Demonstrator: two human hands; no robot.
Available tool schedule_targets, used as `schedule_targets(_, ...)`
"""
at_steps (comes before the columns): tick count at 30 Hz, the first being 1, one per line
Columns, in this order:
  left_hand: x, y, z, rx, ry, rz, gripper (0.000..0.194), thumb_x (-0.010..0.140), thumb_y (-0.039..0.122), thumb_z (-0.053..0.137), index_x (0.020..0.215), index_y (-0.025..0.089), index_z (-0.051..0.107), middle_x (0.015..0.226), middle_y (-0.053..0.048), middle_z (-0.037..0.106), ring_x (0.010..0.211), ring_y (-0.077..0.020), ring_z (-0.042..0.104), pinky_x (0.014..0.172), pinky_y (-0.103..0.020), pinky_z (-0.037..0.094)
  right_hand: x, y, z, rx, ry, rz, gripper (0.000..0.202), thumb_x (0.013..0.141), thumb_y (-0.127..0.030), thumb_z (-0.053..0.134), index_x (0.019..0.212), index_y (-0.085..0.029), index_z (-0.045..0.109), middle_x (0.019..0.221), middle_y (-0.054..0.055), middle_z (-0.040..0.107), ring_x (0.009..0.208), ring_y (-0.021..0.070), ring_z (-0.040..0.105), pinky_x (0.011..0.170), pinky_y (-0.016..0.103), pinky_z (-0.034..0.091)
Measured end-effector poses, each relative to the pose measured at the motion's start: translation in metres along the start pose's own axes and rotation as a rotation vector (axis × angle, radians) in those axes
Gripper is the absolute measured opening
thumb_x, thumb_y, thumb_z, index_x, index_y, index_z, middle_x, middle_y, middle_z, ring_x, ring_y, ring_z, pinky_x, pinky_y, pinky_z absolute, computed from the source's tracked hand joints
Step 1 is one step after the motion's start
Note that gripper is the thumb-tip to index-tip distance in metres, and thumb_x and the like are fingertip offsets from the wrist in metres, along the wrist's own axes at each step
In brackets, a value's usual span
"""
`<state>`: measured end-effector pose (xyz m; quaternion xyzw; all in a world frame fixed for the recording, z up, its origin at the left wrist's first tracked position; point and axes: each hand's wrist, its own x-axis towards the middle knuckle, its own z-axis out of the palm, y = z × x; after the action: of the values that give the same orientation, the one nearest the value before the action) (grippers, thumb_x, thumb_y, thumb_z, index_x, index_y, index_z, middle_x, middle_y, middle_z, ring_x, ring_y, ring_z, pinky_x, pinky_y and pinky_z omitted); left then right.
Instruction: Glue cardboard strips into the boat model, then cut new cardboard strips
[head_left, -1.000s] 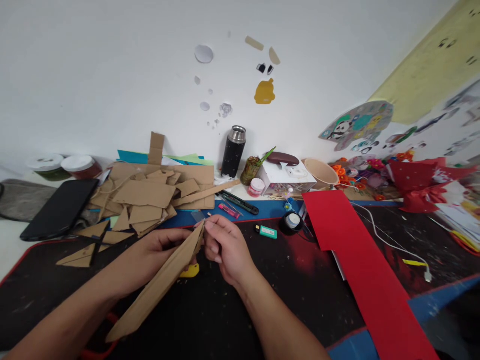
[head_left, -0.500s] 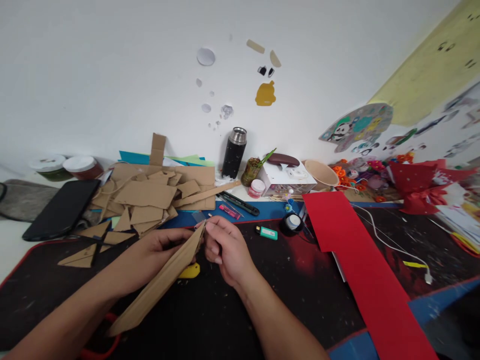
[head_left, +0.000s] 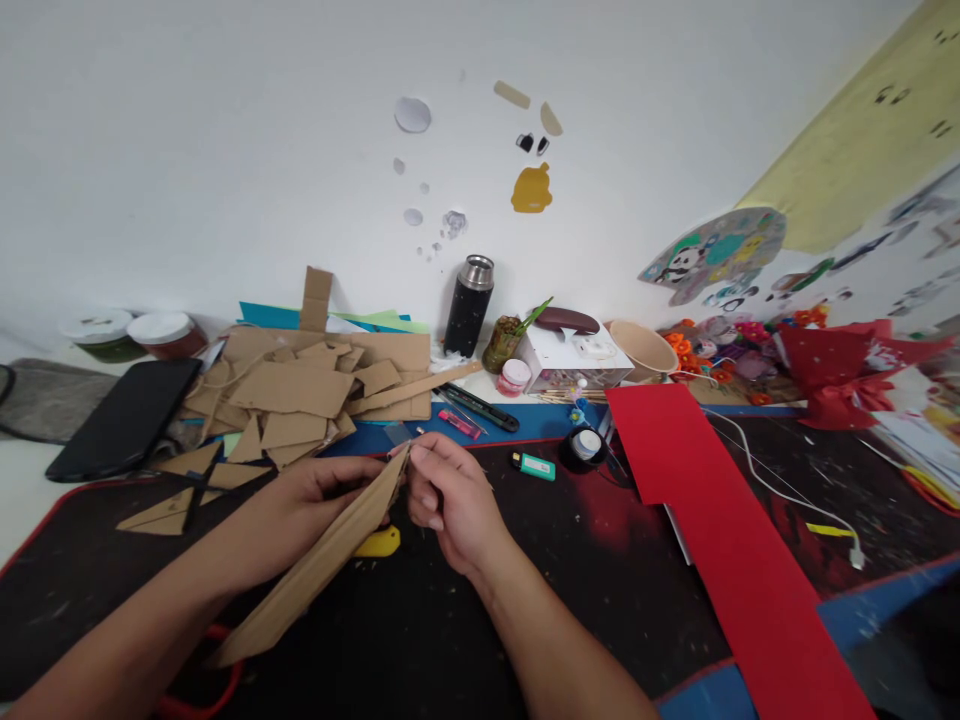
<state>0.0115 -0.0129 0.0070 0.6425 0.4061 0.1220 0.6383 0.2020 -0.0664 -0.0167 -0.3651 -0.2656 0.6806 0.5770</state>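
Observation:
A long, folded piece of cardboard (head_left: 322,570) slants up from the lower left, held above the dark mat. My left hand (head_left: 322,500) grips it from its far side, with the fingertips partly hidden behind it. At its upper tip, my right hand (head_left: 454,500) pinches the edge between thumb and fingers. Just below the hands, a yellow-handled tool (head_left: 379,543) lies on the mat, partly covered by the cardboard. Red scissor-like handles (head_left: 225,690) show under the cardboard's lower end, near my left forearm.
Cardboard scraps (head_left: 292,390) are piled at the back left beside a black phone (head_left: 124,415). A black flask (head_left: 469,305) stands by the wall. A green lighter (head_left: 536,466), a black utility knife (head_left: 480,408) and a long red sheet (head_left: 750,540) lie rightward.
The cardboard's lower end has shifted slightly left and its face has turned a little. Both hands keep their hold in nearly the same place.

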Motion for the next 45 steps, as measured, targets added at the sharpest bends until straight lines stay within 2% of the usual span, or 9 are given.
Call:
schedule_targets(12, -0.001, 0.001, 0.001, -0.03, 0.0, -0.025, 0.048, 0.087, 0.056, 0.076, 0.123, 0.026, 0.084, 0.109, -0.005, 0.085, 0.099, -0.0282, 0.074, 0.09, -0.035, 0.055, -0.001, 0.001, -0.001, 0.008, -0.004, 0.001, 0.036, 0.085, -0.05, 0.086, 0.09, -0.019, 0.068, 0.05, -0.013, 0.044, 0.039, 0.004, 0.023, 0.042, 0.022, 0.014)
schedule_targets(17, -0.002, 0.001, -0.001, 0.007, -0.006, 0.006, 0.047, 0.091, 0.054, 0.073, 0.125, 0.025, 0.084, 0.111, -0.005, 0.085, 0.102, -0.028, 0.075, 0.092, -0.034, 0.056, -0.002, 0.001, 0.0, 0.01, -0.005, 0.007, 0.035, 0.084, -0.05, 0.086, 0.089, -0.019, 0.069, 0.05, -0.013, 0.043, 0.039, 0.0041, 0.024, 0.042, 0.022, 0.014)
schedule_targets(26, -0.002, -0.003, -0.004, 0.113, 0.017, 0.078, 0.044, 0.1, 0.052, 0.065, 0.131, 0.027, 0.083, 0.127, -0.002, 0.083, 0.117, -0.0305, 0.075, 0.106, -0.039, 0.057, 0.0, 0.003, -0.002, 0.017, -0.031, 0.011, 0.032, 0.086, -0.046, 0.084, 0.094, -0.017, 0.073, 0.05, -0.013, 0.043, 0.039, 0.0044, 0.023, 0.041, 0.021, 0.014)
schedule_targets(31, -0.002, -0.006, -0.005, 0.176, 0.056, 0.152, 0.044, 0.099, 0.059, 0.067, 0.124, 0.03, 0.087, 0.122, -0.004, 0.085, 0.11, -0.0329, 0.078, 0.099, -0.038, 0.061, 0.002, 0.005, -0.003, 0.017, -0.04, 0.005, 0.03, 0.088, -0.045, 0.084, 0.094, -0.017, 0.074, 0.049, -0.014, 0.042, 0.038, 0.0043, 0.022, 0.04, 0.021, 0.014)
schedule_targets(36, -0.003, -0.001, -0.003, 0.266, 0.084, 0.197, 0.041, 0.103, 0.053, 0.058, 0.123, 0.031, 0.087, 0.121, -0.002, 0.086, 0.111, -0.0304, 0.079, 0.099, -0.035, 0.061, 0.003, 0.007, -0.004, 0.041, -0.049, 0.004, 0.03, 0.089, -0.045, 0.085, 0.094, -0.017, 0.073, 0.05, -0.014, 0.043, 0.038, 0.0037, 0.022, 0.041, 0.02, 0.014)
schedule_targets(45, -0.003, -0.001, 0.0, 0.32, 0.147, 0.246, 0.04, 0.104, 0.046, 0.053, 0.118, 0.032, 0.087, 0.119, 0.0, 0.086, 0.11, -0.0276, 0.08, 0.1, -0.035, 0.061, 0.004, 0.012, -0.006, 0.114, -0.076, 0.045, 0.034, 0.088, -0.046, 0.091, 0.098, -0.018, 0.074, 0.05, -0.014, 0.043, 0.038, 0.0032, 0.02, 0.041, 0.019, 0.015)
